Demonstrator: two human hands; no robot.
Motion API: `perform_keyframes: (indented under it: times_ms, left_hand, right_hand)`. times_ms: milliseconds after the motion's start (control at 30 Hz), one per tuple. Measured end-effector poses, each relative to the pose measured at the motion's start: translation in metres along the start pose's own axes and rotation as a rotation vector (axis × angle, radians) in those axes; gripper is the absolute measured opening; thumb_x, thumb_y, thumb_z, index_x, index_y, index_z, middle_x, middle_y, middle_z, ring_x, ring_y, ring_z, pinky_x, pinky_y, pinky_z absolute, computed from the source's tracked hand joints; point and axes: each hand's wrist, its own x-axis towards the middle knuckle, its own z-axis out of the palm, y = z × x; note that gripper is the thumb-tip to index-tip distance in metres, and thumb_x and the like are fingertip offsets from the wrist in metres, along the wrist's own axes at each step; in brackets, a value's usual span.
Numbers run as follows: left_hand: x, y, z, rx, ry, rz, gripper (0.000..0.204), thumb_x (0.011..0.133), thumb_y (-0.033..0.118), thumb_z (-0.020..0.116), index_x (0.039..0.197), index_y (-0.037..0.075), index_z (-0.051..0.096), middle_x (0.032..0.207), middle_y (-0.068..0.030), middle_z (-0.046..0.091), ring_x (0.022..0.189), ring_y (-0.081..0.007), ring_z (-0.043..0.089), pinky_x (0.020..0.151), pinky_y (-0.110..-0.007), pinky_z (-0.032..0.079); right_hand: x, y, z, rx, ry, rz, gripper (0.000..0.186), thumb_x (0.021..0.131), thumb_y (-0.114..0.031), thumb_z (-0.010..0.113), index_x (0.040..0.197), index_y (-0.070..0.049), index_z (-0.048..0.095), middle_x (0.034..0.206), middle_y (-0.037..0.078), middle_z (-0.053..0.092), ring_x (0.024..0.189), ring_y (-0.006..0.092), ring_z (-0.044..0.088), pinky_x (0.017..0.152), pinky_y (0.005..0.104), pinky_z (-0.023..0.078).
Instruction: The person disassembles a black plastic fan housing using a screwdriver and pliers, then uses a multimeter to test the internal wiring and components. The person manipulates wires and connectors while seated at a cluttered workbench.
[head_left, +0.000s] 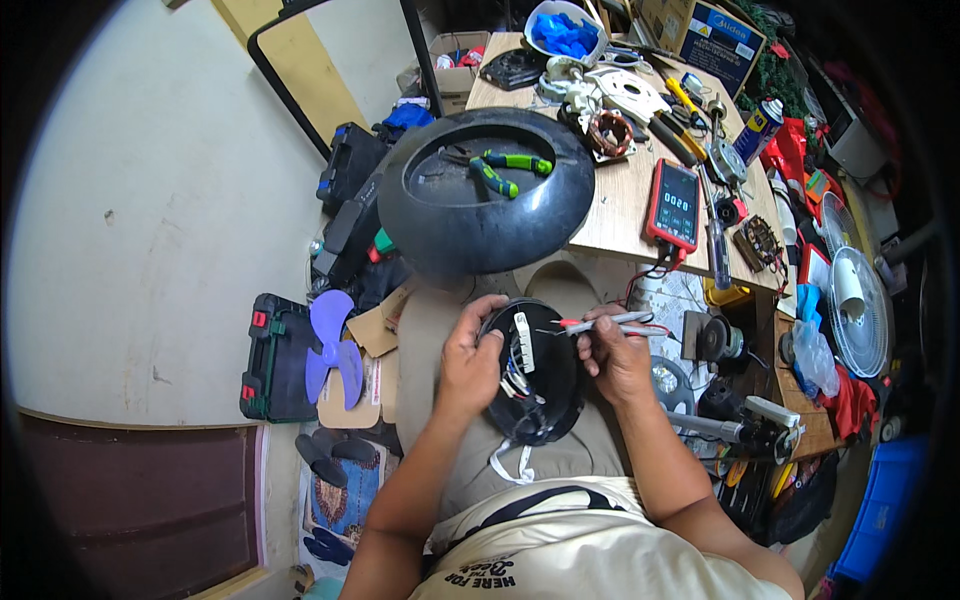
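Note:
In my lap rests a round black plastic housing, its hollow side facing up. A white terminal strip or switch block sits inside, with thin wires bunched below it. My left hand grips the housing's left rim, fingers behind and thumb over the edge. My right hand is closed on a pair of test probes at the right rim. Their tips point left over the housing, near the white block; contact cannot be made out. The probe leads run up to a red multimeter, its screen lit.
Beyond my knees stands a large black round base holding green pliers. The wooden table carries motor parts, screwdrivers and a spray can. At left are a purple fan blade and tool case; fan guards stand right.

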Motion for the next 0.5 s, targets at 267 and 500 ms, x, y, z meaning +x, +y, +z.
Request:
perform_keyframes:
  times_ms: [267,500]
  left_hand:
    - [-0.048,0.021,0.031,-0.146,0.150,0.019,0.060,0.096,-0.012,0.045,0.154,-0.001,0.050,0.141,-0.0149,0.063,0.129,-0.0200,0.062,0.116,-0.036,0.047]
    - [-0.048,0.035,0.031,-0.367,0.027,-0.067,0.058,0.095,-0.007,0.055,0.152,0.001,0.052,0.147,-0.0120,0.059,0.133,-0.0199,0.059,0.117,-0.034,0.045]
  right_hand:
    - [-0.026,-0.014,-0.003,-0.206,-0.157,-0.326,0.037,0.098,-0.036,0.081,0.111,-0.003,0.070,0.098,0.015,0.073,0.085,0.0206,0.069,0.073,0.0332,0.056]
    - [-0.037,-0.024,0.005,-0.170,-0.036,-0.346,0.041,0.099,-0.036,0.081,0.109,0.002,0.071,0.107,0.017,0.076,0.087,0.0184,0.070,0.078,0.0310,0.058]
